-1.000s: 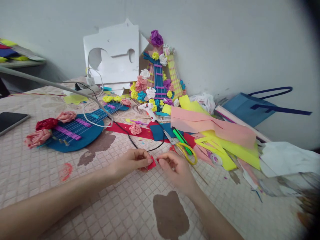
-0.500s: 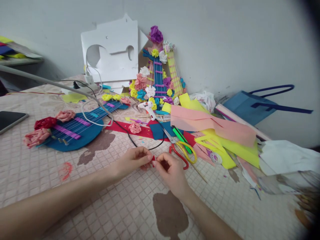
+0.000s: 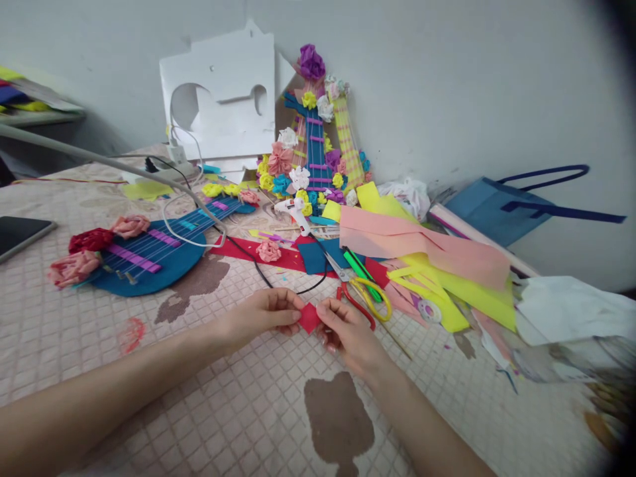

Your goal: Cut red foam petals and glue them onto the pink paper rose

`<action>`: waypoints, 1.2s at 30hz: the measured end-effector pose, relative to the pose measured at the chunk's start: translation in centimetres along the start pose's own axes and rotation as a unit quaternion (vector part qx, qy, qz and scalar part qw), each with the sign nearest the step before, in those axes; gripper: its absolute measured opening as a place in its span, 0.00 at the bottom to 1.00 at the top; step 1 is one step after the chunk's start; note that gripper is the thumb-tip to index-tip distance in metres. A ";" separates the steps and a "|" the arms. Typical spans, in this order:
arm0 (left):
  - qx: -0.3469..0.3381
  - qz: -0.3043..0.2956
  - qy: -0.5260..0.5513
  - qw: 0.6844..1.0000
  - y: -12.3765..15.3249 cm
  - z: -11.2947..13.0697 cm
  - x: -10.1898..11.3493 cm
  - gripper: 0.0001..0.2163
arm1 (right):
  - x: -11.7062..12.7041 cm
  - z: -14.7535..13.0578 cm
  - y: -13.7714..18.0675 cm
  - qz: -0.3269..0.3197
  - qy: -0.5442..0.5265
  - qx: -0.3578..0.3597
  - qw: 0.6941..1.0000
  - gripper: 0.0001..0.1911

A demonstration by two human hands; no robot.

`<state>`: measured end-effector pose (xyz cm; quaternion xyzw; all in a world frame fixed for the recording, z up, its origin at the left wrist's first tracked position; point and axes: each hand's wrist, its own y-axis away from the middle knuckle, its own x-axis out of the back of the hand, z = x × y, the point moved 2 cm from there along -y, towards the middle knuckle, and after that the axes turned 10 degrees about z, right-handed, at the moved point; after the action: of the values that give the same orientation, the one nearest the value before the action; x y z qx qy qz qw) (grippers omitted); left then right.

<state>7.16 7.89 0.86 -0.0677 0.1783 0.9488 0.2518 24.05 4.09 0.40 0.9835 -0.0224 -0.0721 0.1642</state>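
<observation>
A small red piece of fabric or paper (image 3: 309, 318) is stretched flat between my two hands, its corners pointing up and down. My left hand (image 3: 278, 311) pinches its left side between thumb and fingers. On its right side, my right hand (image 3: 345, 326) does the same. Both hands are just above the tablecloth. Close beyond the right hand lie scissors (image 3: 370, 299) with yellow and red handles and a green cutter (image 3: 362, 274). A pink fabric rose (image 3: 269, 250) lies on a red strip (image 3: 236, 248) past the fingers.
At left lies a blue guitar shape (image 3: 149, 275) with roses, near a phone (image 3: 22, 237). A white glue gun (image 3: 294, 213) stands before several flower-covered guitars. Pink (image 3: 422, 245) and yellow sheets are heaped at right, by a blue bag (image 3: 497, 205). A white cable (image 3: 99, 159) crosses the left side.
The red piece, mostly hidden and narrow between my fingertips before, now shows as a flat, wider diamond. My hands have drawn slightly apart, the right one shifting to the right.
</observation>
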 end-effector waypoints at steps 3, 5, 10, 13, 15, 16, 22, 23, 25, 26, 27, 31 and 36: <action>0.004 0.001 0.007 1.000 0.1 0.1 0.0 0.09 | 0.1 0.2 0.0 0.012 -0.005 -0.005 1.000 0.20; -0.002 0.009 0.001 1.000 0.0 0.2 0.1 0.09 | 0.3 0.3 -0.1 0.025 0.012 0.029 0.999 0.21; -0.027 0.015 -0.032 0.999 -0.3 0.3 0.1 0.10 | 0.3 -0.1 0.3 0.007 0.104 0.105 0.989 0.22; -0.029 0.013 -0.044 0.999 -0.4 0.4 0.0 0.10 | 0.3 -0.3 0.3 0.007 0.129 0.094 0.987 0.15; -0.025 0.015 -0.042 0.999 -0.4 0.5 0.0 0.10 | 0.3 -0.2 0.2 0.007 0.133 0.080 0.988 0.13; -0.022 0.017 -0.041 0.999 -0.4 0.5 0.0 0.10 | 0.3 -0.2 0.1 0.003 0.135 0.075 0.988 0.12; -0.028 0.035 -0.079 0.996 -0.2 0.6 -0.4 0.14 | 0.1 0.0 0.1 0.019 0.118 0.069 0.990 0.10; -0.032 0.033 -0.090 0.995 -0.2 0.6 -0.5 0.14 | 0.0 -0.1 0.2 0.023 0.114 0.074 0.990 0.11; -0.041 0.042 -0.104 0.993 -0.2 0.4 -0.6 0.14 | -0.1 -0.2 0.3 0.018 0.112 0.079 0.990 0.12; -0.045 0.050 -0.103 0.992 -0.3 0.3 -0.6 0.14 | -0.2 -0.2 0.3 0.009 0.116 0.080 0.990 0.12; -0.048 0.057 -0.097 0.993 -0.4 0.2 -0.5 0.14 | -0.3 -0.3 0.3 -0.002 0.122 0.079 0.989 0.12; -0.041 0.036 -0.101 0.993 -0.6 -0.1 -0.2 0.13 | -0.4 -0.8 0.2 -0.015 0.155 0.096 0.983 0.12; -0.029 0.010 -0.125 0.992 -0.6 -0.1 0.2 0.12 | -0.1 -0.8 -0.1 -0.008 0.191 0.138 0.972 0.07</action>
<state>7.30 8.41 0.56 0.0459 0.1186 0.9569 0.2609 24.07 4.48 1.08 0.9924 0.0081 0.1200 0.0279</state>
